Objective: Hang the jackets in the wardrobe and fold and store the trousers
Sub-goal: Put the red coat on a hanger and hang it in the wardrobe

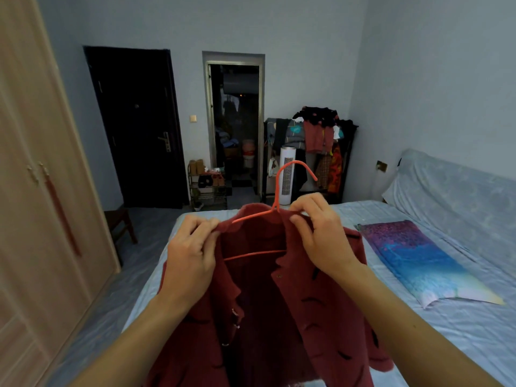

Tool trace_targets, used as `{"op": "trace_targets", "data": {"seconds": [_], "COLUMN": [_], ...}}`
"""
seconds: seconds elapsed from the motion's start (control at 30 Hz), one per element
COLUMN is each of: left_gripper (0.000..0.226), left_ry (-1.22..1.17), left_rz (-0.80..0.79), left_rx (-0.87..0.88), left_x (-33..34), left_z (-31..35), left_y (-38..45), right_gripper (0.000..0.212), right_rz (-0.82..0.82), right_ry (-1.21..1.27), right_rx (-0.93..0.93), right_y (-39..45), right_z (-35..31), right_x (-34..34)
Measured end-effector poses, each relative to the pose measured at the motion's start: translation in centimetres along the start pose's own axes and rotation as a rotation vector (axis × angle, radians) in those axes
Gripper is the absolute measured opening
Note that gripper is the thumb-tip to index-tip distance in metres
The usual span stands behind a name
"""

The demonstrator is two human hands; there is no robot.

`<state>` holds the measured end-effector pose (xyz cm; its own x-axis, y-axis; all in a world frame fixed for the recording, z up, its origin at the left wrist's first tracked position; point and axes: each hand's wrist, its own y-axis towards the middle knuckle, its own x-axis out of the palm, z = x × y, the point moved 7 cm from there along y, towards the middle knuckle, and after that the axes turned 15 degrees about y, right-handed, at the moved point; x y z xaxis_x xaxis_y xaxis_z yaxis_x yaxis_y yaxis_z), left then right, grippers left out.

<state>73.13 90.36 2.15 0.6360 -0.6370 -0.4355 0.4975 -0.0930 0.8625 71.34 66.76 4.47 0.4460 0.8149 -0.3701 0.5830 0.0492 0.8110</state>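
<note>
1. Both hands are up at the collar! The left hand [190,258] pinches the jacket [279,317] at its left shoulder edge, fingers curled tight on the cloth.
2. The right hand [321,233] pinches the collar on the other side, just beside the neck of the hanger [275,210].
3. That hanger sits inside the jacket: one arm shows above the left shoulder, the crossbar runs across the open front, and the hook stands up between the hands.
4. The jacket hangs open from this grip, its long axis running down toward the person, over the bed [418,344].
5. Here's the key relation: the wardrobe [42,191] stands well off to the left with its doors closed, so the left hand is the nearer one.
6. I'd say the jacket needs seating squarely on the hanger, then a swing leftward by the hook.
</note>
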Motion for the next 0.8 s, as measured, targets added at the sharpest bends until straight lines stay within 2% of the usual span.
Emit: {"op": "trace_targets", "data": {"seconds": [0.1,0.27,0.47,0.6,0.8], "left_gripper": [0.016,0.017,0.012,0.009,0.006], "left_ry": [0.019,0.037,0.081,0.201,-0.023], "left_rz": [-0.010,-0.022,-0.034,-0.073,-0.038], "left_rx": [0.004,0.047,0.084,0.192,-0.027], "left_x": [0.1,-0.1,-0.3,-0.5,0.0], "left_z": [-0.4,-0.7,-1.6,-1.0,-0.4], "left_y": [0.1,0.2,0.3,0.7,0.6], "right_gripper": [0.015,0.018,0.013,0.012,0.010], "right_rz": [-0.081,0.033,0.067,0.068,0.029], "right_ry": [0.023,0.086,0.034,0.021,0.021], "right_rx": [0.054,0.066,0.053,0.015,-0.049], "right_y": [-0.1,-0.9,-1.0,-1.2,-2.3], "right_z": [0.9,1.4,1.2,0.6,-0.7], "right_x": [0.2,-0.3,0.7,0.8,2.3]}}
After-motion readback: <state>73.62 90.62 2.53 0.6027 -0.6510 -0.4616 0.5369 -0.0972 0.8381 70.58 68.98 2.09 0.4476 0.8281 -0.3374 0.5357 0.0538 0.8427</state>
